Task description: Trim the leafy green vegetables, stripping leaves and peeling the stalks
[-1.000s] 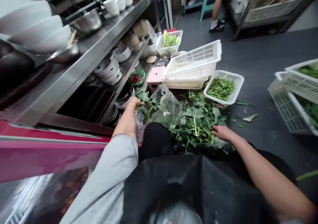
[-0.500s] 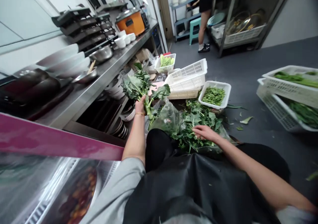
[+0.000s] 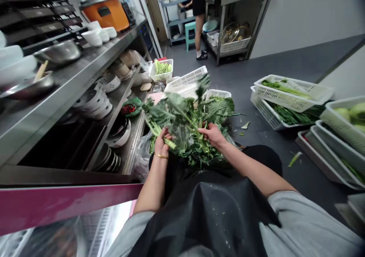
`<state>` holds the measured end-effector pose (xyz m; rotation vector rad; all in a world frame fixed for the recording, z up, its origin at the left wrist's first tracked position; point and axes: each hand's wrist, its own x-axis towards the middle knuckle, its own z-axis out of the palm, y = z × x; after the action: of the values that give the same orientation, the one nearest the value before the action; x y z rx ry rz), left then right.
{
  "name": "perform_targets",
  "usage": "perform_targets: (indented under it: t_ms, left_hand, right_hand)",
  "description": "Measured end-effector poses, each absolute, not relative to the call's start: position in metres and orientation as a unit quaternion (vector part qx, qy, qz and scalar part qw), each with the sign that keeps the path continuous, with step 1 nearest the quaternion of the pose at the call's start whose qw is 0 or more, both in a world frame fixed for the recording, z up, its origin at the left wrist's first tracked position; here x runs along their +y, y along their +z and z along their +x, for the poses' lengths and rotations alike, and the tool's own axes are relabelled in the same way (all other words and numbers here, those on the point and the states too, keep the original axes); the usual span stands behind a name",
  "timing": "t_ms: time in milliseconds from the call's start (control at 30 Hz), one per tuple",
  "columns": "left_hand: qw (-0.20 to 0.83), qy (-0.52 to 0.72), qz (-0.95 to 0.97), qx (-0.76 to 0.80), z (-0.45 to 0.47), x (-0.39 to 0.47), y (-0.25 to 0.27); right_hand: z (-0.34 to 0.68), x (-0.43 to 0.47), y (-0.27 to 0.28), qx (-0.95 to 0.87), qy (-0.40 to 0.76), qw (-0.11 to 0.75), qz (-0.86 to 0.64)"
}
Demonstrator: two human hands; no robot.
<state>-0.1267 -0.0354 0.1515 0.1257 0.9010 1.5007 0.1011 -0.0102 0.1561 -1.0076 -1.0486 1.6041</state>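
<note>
My left hand (image 3: 163, 141) is closed around the pale green stems of some leafy greens (image 3: 159, 116), which look like Chinese broccoli. Their broad dark leaves fan up and away from me. To its right, my right hand (image 3: 212, 134) pinches a stem of leafy greens (image 3: 219, 110) as well. The leaves of both overlap, so I cannot tell where one bunch ends. Below and between my hands lies a pile of loose greens (image 3: 196, 154) on clear plastic, close to my knees. The bunches partly hide a white basket (image 3: 218, 93) of cut greens.
A steel counter (image 3: 71, 74) with shelves of bowls runs along my left. Ahead are a white crate (image 3: 186, 78) and a basket of pale green vegetables (image 3: 163, 67). Stacked vegetable baskets (image 3: 293, 93) stand on the right. Another person (image 3: 199, 21) stands at the back.
My right hand has risen from the pile and now grips a stem beside the left hand. The greens have come nearer the middle. The view has turned right.
</note>
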Motion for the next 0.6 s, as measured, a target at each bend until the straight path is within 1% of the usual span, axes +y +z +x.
perform_targets:
  t_ms: [67,133,233,333,400,500,600]
  left_hand:
    - [0.646,0.665,0.045,0.373,-0.127,-0.049,0.143]
    - [0.675,0.638,0.065,0.366,-0.114,-0.062,0.133]
    - [0.718,0.596,0.121,0.339,-0.084,-0.071,0.122]
    - [0.714,0.592,0.13,0.351,-0.069,-0.065,0.121]
    - [0.716,0.586,0.12,0.36,-0.071,-0.059,0.124]
    - [0.71,0.591,0.111,0.366,-0.076,-0.056,0.128]
    - [0.682,0.611,0.105,0.387,-0.073,-0.05,0.127]
  right_hand:
    - [0.097,-0.006,0.158,-0.409,0.664,0.478,-0.404]
    - [0.085,-0.001,0.158,-0.398,0.677,0.473,-0.4]
    - [0.062,0.002,0.155,-0.408,0.691,0.431,-0.413]
    - [0.044,-0.001,0.15,-0.423,0.69,0.396,-0.434]
    - [0.038,-0.001,0.148,-0.427,0.68,0.41,-0.433]
    - [0.032,0.01,0.147,-0.423,0.653,0.455,-0.434]
    - [0.025,0.031,0.15,-0.361,0.646,0.513,-0.434]
